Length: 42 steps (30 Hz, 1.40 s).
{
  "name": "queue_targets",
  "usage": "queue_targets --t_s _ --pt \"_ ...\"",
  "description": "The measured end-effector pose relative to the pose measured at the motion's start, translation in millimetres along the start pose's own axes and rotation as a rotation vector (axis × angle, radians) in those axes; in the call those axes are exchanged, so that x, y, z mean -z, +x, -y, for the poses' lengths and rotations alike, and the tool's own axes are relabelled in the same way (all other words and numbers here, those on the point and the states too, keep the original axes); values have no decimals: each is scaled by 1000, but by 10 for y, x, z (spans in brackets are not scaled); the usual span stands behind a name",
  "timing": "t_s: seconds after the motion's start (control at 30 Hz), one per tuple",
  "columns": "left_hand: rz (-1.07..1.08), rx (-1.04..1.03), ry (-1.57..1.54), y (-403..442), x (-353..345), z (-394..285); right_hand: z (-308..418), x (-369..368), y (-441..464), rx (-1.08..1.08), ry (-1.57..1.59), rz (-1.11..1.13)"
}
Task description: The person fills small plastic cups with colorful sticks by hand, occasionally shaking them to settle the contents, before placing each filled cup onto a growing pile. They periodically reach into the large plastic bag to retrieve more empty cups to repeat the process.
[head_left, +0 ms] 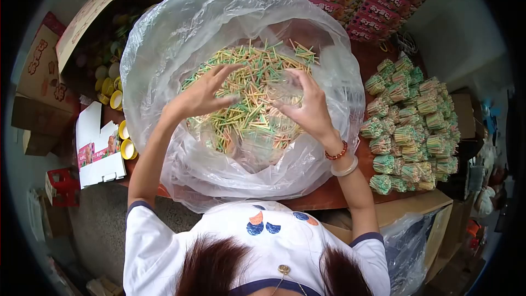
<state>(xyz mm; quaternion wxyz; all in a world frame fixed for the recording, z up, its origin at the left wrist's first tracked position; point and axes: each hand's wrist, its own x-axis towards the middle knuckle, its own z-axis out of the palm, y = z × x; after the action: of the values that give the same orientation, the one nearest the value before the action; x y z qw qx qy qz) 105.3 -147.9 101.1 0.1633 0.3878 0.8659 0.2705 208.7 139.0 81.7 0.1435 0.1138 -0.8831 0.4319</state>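
The person's left hand (201,94), spread and released, hovers over coloured sticks (253,85) in a plastic bag (156,55); the right hand (312,105) grasps a clear plastic piece (285,89).

Soft light, pale sheen on plastic bag (159,49), fisheye-warped edges

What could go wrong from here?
Loose sticks lie spread in the plastic bag; if its soft side sagged, some might spill.

The beaded bracelet on the right wrist shows against the plastic and could snag it.

Bundles are heaped close beside the right forearm, so a sideways swing might knock some over.
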Motion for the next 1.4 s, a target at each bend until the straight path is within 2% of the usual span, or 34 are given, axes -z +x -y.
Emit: queue_targets --t_s 0.07,0.13,0.17,0.23,0.27,0.37,0.4,0.43,0.47,0.5,0.53,0.57,0.6,0.63,0.67,0.73,0.77,0.8,0.83,0.87,0.93,0.97,1.07,1.1,1.27,1.33,1.4 --pt "140 9 455 106 -152 307 -255 63 -44 -80 128 -119" --pt "179 -162 401 310 -247 330 -444 61 -62 -136 318 -147" --pt "265 -178 499 472 -273 346 -514 54 -78 -154 384 -179" --pt "250 -297 627 787 -279 244 -532 4 -84 -185 528 -234" --pt "132 -433 591 959 -433 465 -716 -40 -123 -180 520 -216" --pt "-6 -457 525 1333 -528 610 -637 -77 -137 -255 819 -307" --pt "-39 -451 557 1432 -571 667 -720 -69 -173 -308 673 -292" --pt "-71 -445 584 1504 -624 718 -742 -50 -182 -324 664 -306" --pt "-153 -478 502 1537 -680 781 -754 -22 -191 -342 652 -318" --pt "-150 -427 436 1508 -650 749 -743 24 -184 -360 639 -329" --pt "-150 -375 372 1468 -588 707 -724 103 -162 -351 432 -313" --pt "-244 -354 238 1452 -640 815 -686 200 -138 -339 227 -294" --pt "-248 -185 50 1360 -559 682 -651 272 -120 -325 25 -273" --pt "-248 -14 -137 1257 -470 544 -671 307 -68 -289 100 -266" --pt "-192 187 -398 1253 -553 707 -691 298 -17 -310 175 -216" --pt "-310 319 -1054 1177 -634 520 -740 172 74 -284 259 -191" --pt "-317 463 -1232 1146 -640 529 -742 49 100 -308 289 -208" --pt "-293 391 -1446 1136 -620 481 -739 -75 118 -334 318 -225" --pt "-263 311 -1658 1133 -595 433 -733 -168 160 -354 188 -230" --pt "-103 187 -1793 1143 -569 597 -711 -219 191 -322 177 -207" --pt "-362 248 -1934 1180 -508 181 -596 -263 258 -261 156 -158" --pt "-380 193 -1962 1185 -491 157 -521 -252 295 -210 152 -147" --pt "-429 169 -1872 1151 -277 -189 -411 -270 381 -38 5 -157" --pt "-481 122 -1743 1152 -233 -262 -352 -296 394 -99 134 -152" --pt "-647 -110 -1182 1187 -283 -451 -299 -443 409 -114 49 -179" --pt "-599 51 -868 1167 -419 -411 -290 -479 408 -117 28 -180" --pt "-583 39 -926 1142 -533 -396 -258 -486 395 -177 35 -165"
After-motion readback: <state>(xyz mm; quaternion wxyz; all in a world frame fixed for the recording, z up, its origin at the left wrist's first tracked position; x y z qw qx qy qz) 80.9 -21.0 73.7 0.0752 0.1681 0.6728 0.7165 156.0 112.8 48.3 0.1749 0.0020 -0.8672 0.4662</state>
